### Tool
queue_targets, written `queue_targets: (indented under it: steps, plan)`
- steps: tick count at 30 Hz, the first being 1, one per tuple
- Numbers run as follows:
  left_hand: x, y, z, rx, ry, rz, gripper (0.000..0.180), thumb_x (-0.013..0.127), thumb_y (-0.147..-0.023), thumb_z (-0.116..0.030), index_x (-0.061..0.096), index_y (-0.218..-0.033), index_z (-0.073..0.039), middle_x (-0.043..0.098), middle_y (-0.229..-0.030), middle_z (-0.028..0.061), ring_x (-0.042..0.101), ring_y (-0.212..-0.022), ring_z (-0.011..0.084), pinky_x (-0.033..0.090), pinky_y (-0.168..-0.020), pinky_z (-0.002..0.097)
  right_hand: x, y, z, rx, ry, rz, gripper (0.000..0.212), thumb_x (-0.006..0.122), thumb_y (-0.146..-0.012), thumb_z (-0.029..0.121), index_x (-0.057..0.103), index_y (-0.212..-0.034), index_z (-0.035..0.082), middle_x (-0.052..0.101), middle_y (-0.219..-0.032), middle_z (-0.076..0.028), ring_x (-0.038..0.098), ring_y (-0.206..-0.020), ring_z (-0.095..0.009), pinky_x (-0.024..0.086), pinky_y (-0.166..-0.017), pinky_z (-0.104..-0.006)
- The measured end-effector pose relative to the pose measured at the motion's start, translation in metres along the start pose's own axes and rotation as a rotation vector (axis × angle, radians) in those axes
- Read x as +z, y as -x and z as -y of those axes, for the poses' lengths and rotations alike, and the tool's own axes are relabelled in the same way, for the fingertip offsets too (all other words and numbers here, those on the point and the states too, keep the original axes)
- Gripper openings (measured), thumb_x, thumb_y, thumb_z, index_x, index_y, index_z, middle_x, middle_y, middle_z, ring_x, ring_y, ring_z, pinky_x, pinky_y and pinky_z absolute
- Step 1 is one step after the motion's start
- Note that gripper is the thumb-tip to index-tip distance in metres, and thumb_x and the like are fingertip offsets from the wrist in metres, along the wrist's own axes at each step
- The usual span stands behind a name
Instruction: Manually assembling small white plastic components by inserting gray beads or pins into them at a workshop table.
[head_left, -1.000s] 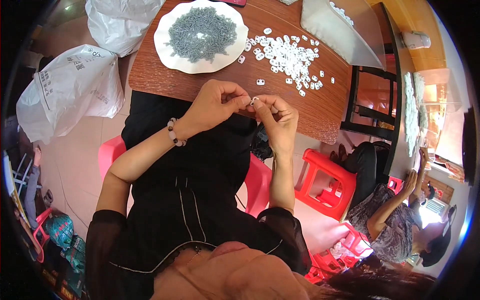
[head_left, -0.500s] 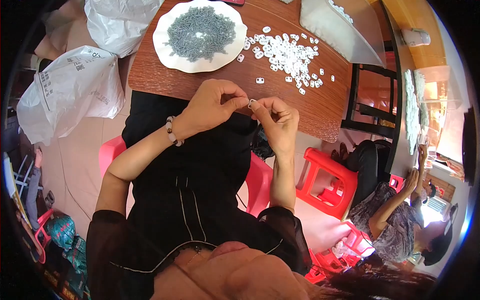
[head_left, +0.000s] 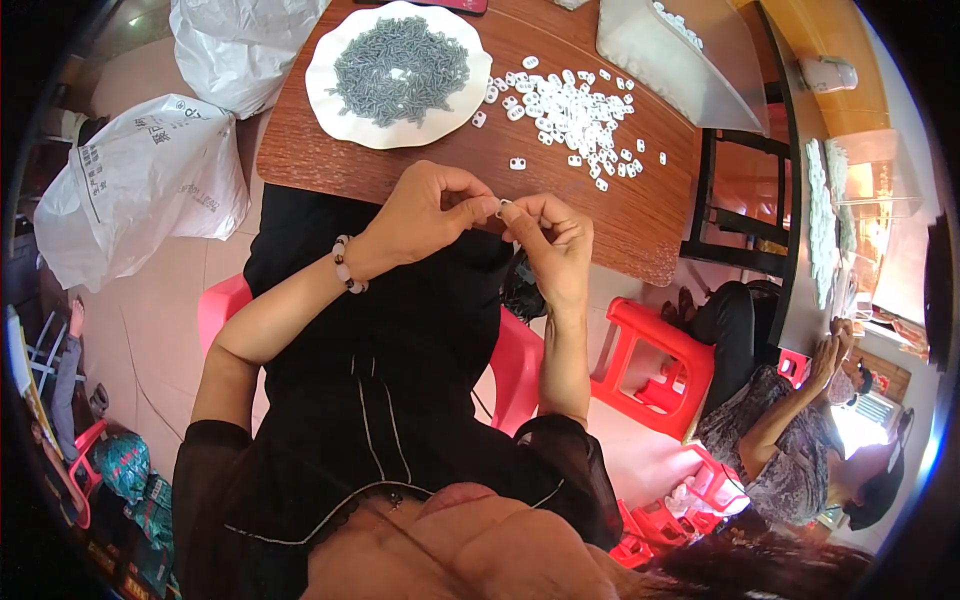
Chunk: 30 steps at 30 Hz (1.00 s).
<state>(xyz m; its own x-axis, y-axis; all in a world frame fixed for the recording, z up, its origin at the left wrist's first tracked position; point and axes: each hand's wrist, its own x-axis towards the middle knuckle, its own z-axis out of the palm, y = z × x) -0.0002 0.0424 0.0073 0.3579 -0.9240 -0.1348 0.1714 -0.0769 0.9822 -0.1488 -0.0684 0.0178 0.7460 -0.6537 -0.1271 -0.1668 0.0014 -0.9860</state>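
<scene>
At the table's near edge my two hands meet fingertip to fingertip. My right hand [head_left: 556, 245] pinches a small white plastic piece [head_left: 502, 207] between thumb and forefinger; it looks like the two-holed pieces on the table. Thumb and forefinger of my left hand [head_left: 432, 215] press together against that piece, and whatever they hold is hidden. Beyond my left hand stands a scalloped white plate [head_left: 326, 103] heaped with small grey plastic pins [head_left: 400, 65]. To its right lies a loose spread of white two-holed pieces [head_left: 578, 115], with a single white piece [head_left: 517, 163] nearer my hands.
The brown wooden table [head_left: 640, 225] has a pale open-sided bin [head_left: 665, 60] at its far right. White plastic bags [head_left: 150, 185] stand left. A red stool [head_left: 655, 350] is right, near a co-worker [head_left: 770, 440] at another table. Pink seat edges [head_left: 515, 370] show beside me.
My hands keep the same pinch at nearly the same spot, with only a tiny shift of the fingers. The co-worker's hands on the right have drawn closer together.
</scene>
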Motion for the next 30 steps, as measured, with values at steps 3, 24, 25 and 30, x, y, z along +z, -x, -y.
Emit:
queue_targets:
  steps: [3, 24, 25, 30]
  plan:
    - [0.002, 0.0, 0.003, 0.0, 0.103, 0.0, 0.014, 0.064, -0.088, -0.007, 0.068, -0.088, 0.007, 0.069, -0.077, 0.0084, 0.065, -0.072, 0.0103, 0.053, -0.066, 0.0238, 0.001, 0.001, 0.002, 0.0, 0.019, -0.02, 0.011, 0.066, -0.088, 0.008, 0.065, -0.083, -0.002, 0.063, -0.067, -0.001, 0.053, -0.059, -0.003, 0.039, -0.054, -0.0173]
    - [-0.001, 0.001, 0.01, 0.036, 0.131, -0.039, 0.019, 0.065, -0.089, -0.012, 0.069, -0.093, 0.006, 0.069, -0.08, 0.0061, 0.063, -0.074, 0.0078, 0.052, -0.066, 0.0227, 0.007, -0.001, -0.001, -0.011, -0.061, -0.045, 0.011, 0.064, -0.09, 0.01, 0.065, -0.085, 0.0, 0.064, -0.07, 0.0, 0.054, -0.062, -0.003, 0.039, -0.056, -0.017]
    - [-0.003, 0.002, 0.007, 0.034, 0.099, -0.037, 0.019, 0.065, -0.09, -0.013, 0.069, -0.094, 0.005, 0.069, -0.08, 0.0055, 0.063, -0.071, 0.0074, 0.051, -0.064, 0.0219, 0.01, -0.002, 0.002, 0.001, -0.091, -0.04, 0.012, 0.064, -0.09, 0.01, 0.065, -0.085, 0.0, 0.064, -0.07, 0.0, 0.054, -0.062, -0.002, 0.038, -0.055, -0.0163]
    - [-0.001, -0.005, 0.016, -0.039, 0.156, 0.035, 0.02, 0.064, -0.092, -0.016, 0.069, -0.096, 0.003, 0.068, -0.078, 0.0038, 0.06, -0.066, 0.0063, 0.05, -0.061, 0.0197, 0.006, -0.003, -0.007, 0.016, -0.124, -0.043, 0.011, 0.064, -0.09, 0.01, 0.065, -0.086, 0.0, 0.064, -0.071, 0.0, 0.053, -0.062, -0.001, 0.039, -0.056, -0.0159]
